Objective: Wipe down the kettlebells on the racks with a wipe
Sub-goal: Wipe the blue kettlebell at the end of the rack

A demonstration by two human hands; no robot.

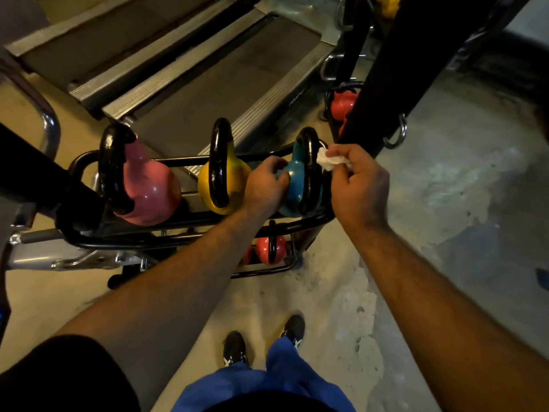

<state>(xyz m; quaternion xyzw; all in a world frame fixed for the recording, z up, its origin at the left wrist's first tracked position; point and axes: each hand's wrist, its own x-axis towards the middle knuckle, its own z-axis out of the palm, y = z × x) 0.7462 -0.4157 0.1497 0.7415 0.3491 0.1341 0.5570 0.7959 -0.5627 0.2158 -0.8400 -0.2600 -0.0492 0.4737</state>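
The right hand pinches a crumpled white wipe between thumb and fingers and holds it against the black handle of the blue kettlebell, which sits at the right end of the top tier of a black tube rack. The left hand has its fingers curled onto the blue bell's body — steadying it, by the look of things — so the two hands stand apart, one on either side of the same bell. On the same tier, to the left, sit a yellow kettlebell and a larger pink kettlebell; nothing in their surfaces tells whether they have been wiped. A red kettlebell shows on the lower tier, and a second rack behind the dark post holds another red kettlebell (with yellow ones only dimly visible farther back). Judging by that, the job is somewhere in its middle at best: the blue bell is in hand, and the lower tier and the far rack probably remain.
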